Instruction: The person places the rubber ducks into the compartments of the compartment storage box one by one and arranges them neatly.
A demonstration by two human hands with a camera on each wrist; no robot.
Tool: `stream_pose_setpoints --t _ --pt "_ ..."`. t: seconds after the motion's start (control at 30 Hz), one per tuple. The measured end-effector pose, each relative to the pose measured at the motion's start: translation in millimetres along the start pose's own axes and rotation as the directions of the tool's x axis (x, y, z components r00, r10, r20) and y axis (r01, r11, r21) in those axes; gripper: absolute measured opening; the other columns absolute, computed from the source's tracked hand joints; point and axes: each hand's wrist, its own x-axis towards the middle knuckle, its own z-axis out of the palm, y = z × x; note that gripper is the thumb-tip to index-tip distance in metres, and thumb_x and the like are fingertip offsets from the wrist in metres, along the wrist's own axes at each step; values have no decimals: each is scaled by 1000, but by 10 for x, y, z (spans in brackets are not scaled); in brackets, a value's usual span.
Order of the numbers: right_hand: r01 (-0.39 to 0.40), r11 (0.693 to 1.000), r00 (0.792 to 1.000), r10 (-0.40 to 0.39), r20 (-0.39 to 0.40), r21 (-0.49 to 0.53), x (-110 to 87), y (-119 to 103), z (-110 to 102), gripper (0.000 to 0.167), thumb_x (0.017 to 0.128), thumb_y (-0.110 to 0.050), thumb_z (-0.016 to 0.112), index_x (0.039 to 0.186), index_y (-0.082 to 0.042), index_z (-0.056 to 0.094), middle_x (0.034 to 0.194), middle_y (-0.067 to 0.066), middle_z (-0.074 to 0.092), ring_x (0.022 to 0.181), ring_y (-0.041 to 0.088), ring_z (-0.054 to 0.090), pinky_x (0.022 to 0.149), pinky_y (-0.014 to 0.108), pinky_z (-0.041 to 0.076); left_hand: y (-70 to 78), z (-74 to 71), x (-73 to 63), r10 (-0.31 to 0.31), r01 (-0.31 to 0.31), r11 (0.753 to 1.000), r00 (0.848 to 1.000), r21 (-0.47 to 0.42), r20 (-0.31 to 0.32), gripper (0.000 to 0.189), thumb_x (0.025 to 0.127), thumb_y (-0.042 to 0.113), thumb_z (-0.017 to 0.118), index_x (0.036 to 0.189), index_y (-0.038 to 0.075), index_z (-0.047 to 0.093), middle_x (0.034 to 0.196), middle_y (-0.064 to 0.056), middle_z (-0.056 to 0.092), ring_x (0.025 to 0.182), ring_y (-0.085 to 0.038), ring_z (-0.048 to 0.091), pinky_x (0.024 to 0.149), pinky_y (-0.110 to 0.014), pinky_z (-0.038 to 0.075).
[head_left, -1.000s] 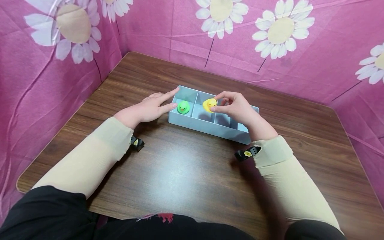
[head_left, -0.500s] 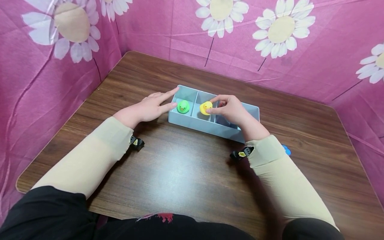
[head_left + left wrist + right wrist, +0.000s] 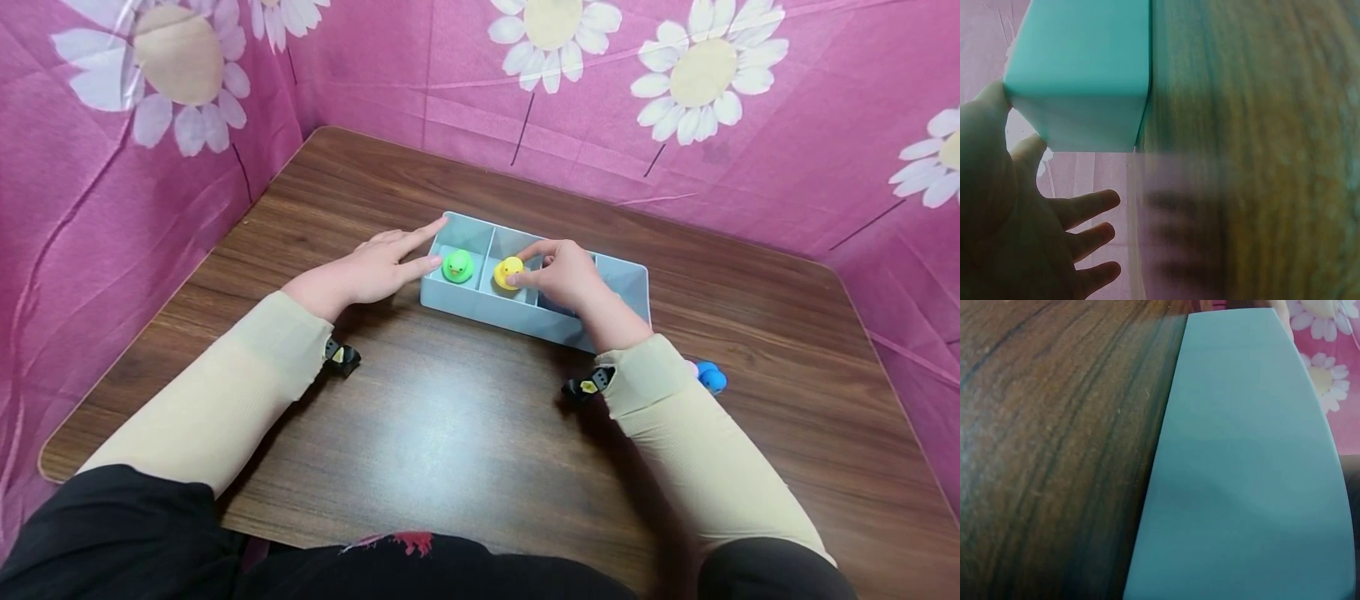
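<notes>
A light blue tray (image 3: 510,313) divided into compartments lies across the table's middle. In its leftmost compartment sits a green rubber duck (image 3: 457,267). My right hand (image 3: 566,271) reaches over the tray and pinches a yellow rubber duck (image 3: 507,272) between thumb and forefinger, down inside the second compartment from the left. With fingers spread, my left hand (image 3: 378,267) touches the tray's left end by thumb and forefinger. The left wrist view has the tray's end wall (image 3: 1085,122) against those fingertips. Only the tray's long wall (image 3: 1241,456) fills the right wrist view; the yellow duck is hidden there.
Right of the tray, a small blue rounded toy (image 3: 711,377) sits on the brown wooden table (image 3: 420,433), with a bit of pink beside it partly hidden by the right sleeve (image 3: 652,379). A pink flowered cloth (image 3: 465,100) hangs behind the table.
My right hand has moved left and down with the yellow duck, lowering it into the second compartment. The blue toy has come out from behind the right sleeve. My left hand stays put.
</notes>
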Motion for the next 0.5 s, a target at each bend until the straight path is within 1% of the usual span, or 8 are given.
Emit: stream_pose_setpoints --t 0.13,0.23,0.37,0.5 --pt "-11 999 1000 11 -12 -51 12 3 26 40 79 -33 85 112 -13 76 86 7 56 78 23 42 62 33 32 -3 4 4 -1 1 1000 1000 6 -1 66 101 64 32 157 46 3 161 -9 21 146 -40 13 114 -61 8" --pt "-24 997 1000 24 -4 -74 12 -4 35 41 79 -34 84 114 -14 76 96 9 60 84 24 45 65 35 36 1 4 5 -3 3 1000 1000 4 2 66 100 64 32 156 47 2 162 -7 21 146 -39 13 114 -60 8" --pt "-42 996 999 43 18 -80 6 -21 41 42 79 -34 84 114 -13 75 99 10 59 87 26 46 66 36 38 11 -5 -3 -1 1 1000 1000 -2 6 66 100 64 32 156 47 2 162 -6 21 147 -38 12 114 -60 7" --pt "-44 995 999 46 24 -90 9 -26 46 42 80 -34 84 115 -12 75 100 10 59 89 26 46 68 36 38 9 -12 -7 3 -3 1000 1000 -2 5 67 100 64 32 157 45 2 162 -7 22 146 -38 13 114 -60 8"
